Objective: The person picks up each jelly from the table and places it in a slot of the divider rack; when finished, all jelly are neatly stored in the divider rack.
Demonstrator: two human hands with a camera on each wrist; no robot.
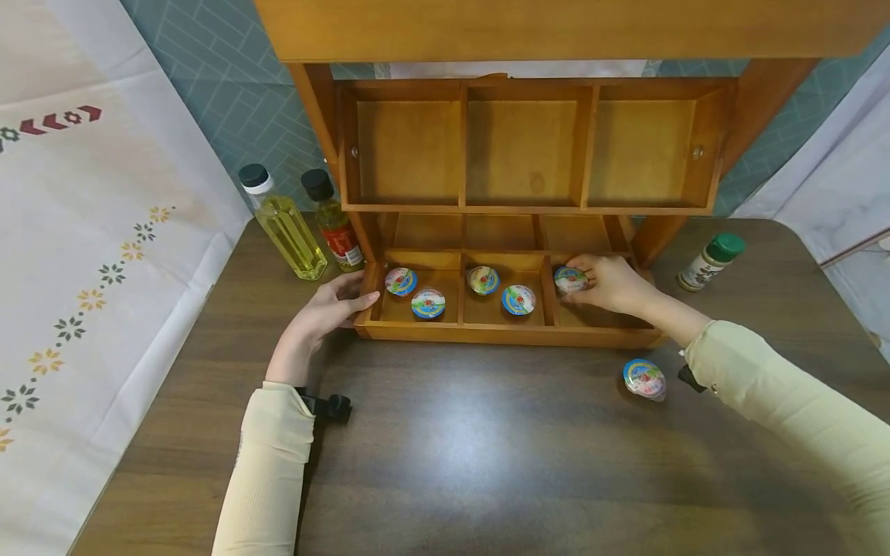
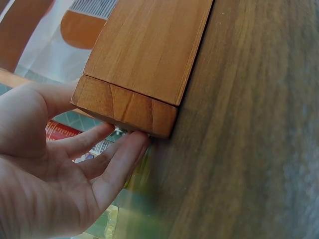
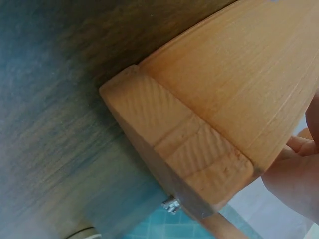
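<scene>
My right hand reaches into the right compartment of the wooden shelf's bottom tray, fingers and thumb pinching a small lidded cup. Its base is hidden below the lid and fingers. At the tray's left end, my left hand grips the side wall, with the thumb over the rim and the fingertips against the outer face in the left wrist view. Two similar cups lie in the left compartment, one a pink-and-green-lidded cup. Two more, including a blue-rimmed cup, lie in the middle one.
Another cup lies tilted on the table, in front of the tray's right end. Left of the shelf stand an oil bottle and a dark-capped bottle. A green-capped shaker stands right. The upper tray overhangs behind.
</scene>
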